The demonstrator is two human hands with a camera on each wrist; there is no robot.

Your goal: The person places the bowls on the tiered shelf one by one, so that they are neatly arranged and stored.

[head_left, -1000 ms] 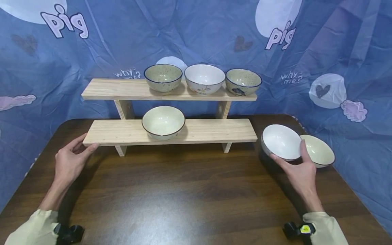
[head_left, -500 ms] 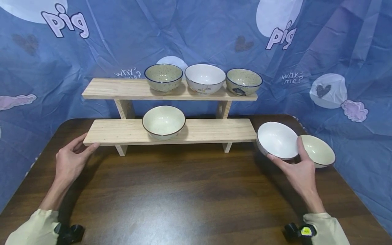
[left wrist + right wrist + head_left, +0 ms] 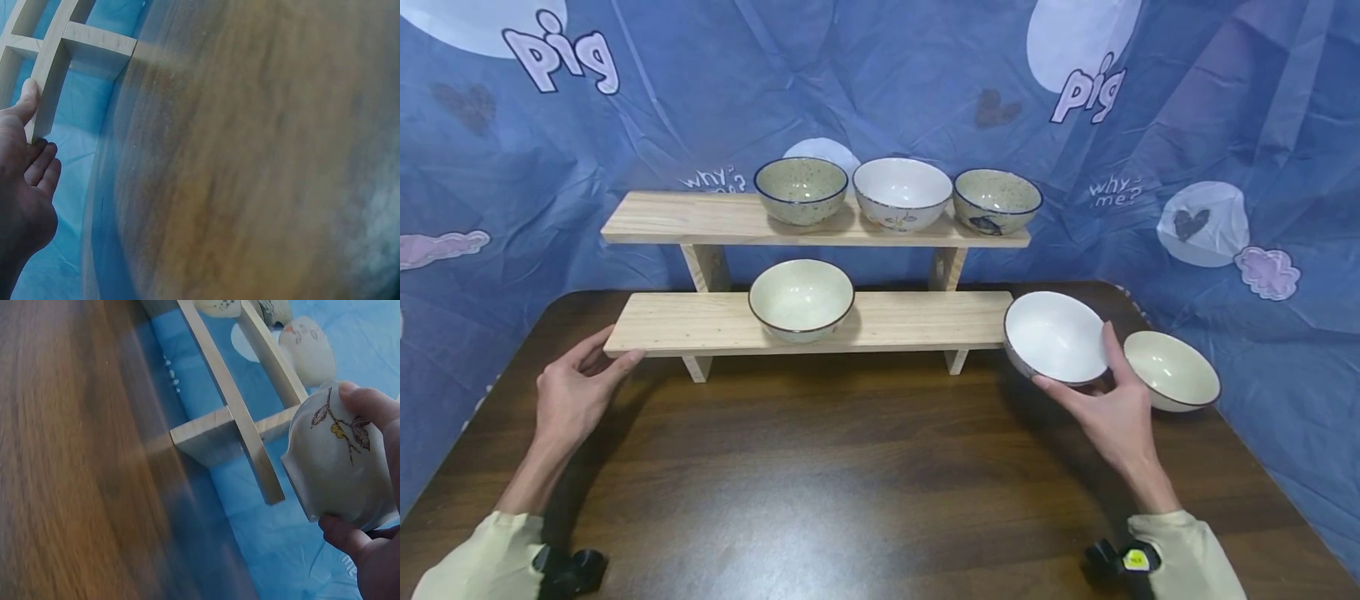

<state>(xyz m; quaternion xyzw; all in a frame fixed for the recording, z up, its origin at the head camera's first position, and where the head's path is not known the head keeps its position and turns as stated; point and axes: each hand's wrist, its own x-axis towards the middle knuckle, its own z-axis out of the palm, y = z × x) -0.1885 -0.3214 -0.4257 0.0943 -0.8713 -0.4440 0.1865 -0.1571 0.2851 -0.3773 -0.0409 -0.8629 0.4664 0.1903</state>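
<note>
My right hand (image 3: 1116, 417) grips a white bowl (image 3: 1056, 337) by its near right side, thumb and fingers spread over its wall. The bowl is raised beside the right end of the lower tier; a leaf-and-berry branch decorates its outside (image 3: 340, 434) in the right wrist view. My left hand (image 3: 572, 387) pinches the left end of the two-tier wooden shelf (image 3: 685, 325), thumb at the front edge. In the left wrist view, the left thumb (image 3: 28, 100) lies against the board. A cream bowl (image 3: 801, 300) with a dark rim sits on the lower tier.
On the upper tier stand a speckled green bowl (image 3: 800, 192), a white flowered bowl (image 3: 901, 193) and a smaller speckled bowl (image 3: 996, 202). Another cream bowl (image 3: 1172, 371) rests at the right of the brown table (image 3: 820, 475). A blue printed cloth (image 3: 880, 75) hangs behind.
My right hand has carried the white bowl leftward and slightly up, away from the cream bowl at the right and toward the lower tier's right end. My left hand stays in place.
</note>
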